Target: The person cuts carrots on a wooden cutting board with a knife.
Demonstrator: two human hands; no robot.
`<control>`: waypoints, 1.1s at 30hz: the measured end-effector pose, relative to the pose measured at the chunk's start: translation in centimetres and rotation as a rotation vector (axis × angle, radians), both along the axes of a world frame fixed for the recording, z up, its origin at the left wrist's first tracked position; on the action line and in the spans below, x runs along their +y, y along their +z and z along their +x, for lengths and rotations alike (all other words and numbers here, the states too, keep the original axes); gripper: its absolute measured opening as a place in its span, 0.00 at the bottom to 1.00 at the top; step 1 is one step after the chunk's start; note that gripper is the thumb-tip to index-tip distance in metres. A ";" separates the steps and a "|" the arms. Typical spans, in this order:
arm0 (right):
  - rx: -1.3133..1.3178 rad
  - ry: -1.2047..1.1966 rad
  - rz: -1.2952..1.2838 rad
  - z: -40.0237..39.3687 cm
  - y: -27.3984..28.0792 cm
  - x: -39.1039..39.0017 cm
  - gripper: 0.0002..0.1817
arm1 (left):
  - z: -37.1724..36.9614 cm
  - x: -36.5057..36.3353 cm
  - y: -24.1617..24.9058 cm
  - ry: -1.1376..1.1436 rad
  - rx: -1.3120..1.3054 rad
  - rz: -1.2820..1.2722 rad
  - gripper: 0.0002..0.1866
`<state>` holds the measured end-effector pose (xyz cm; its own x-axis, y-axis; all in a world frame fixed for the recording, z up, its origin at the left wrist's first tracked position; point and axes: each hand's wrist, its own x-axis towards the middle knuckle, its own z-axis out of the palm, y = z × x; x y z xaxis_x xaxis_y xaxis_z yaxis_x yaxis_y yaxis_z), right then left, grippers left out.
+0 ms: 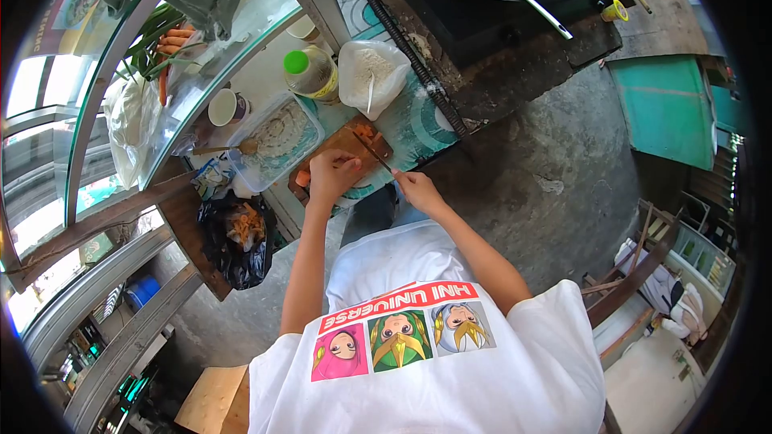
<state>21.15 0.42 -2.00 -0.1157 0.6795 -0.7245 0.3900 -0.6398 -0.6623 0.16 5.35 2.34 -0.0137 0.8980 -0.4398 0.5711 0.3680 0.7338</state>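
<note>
My right hand (416,190) grips the handle of a knife (372,152), its thin dark blade slanting across the wooden cutting board (342,141). On the board, my left hand (331,176) is closed with its fingers bent, pinching what looks like a piece of carrot, mostly hidden under the fingers. Small orange carrot bits (367,130) lie beyond the blade. Another carrot piece (302,178) rests left of my left hand. Touching the board's left side is a clear plastic tub (277,141) with pale, floury residue and a wooden-handled utensil (227,149).
Behind the board stand a white container of flour (372,76) with a spoon and a green-capped bottle (312,76). A black bag of orange peelings (244,229) hangs at lower left. A stove (490,28) is at upper right; carrots (174,40) lie inside the glass case.
</note>
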 end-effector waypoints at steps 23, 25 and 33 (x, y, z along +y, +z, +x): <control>-0.198 0.144 0.029 0.2 4.1 1.1 0.31 | 1.7 -0.8 0.5 0.026 0.336 0.290 0.12; -0.239 0.193 0.093 -0.1 4.8 1.1 0.29 | 1.9 -1.9 0.9 -0.009 0.398 0.197 0.14; -0.279 0.249 0.242 -1.0 6.1 0.1 0.25 | 2.2 -3.2 -0.2 0.051 0.325 0.215 0.14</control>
<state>20.10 0.56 4.11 -0.1193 0.8096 -0.5747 0.6977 -0.3435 -0.6287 2.32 2.13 2.11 -0.1680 0.9638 -0.2069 0.7714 0.2592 0.5812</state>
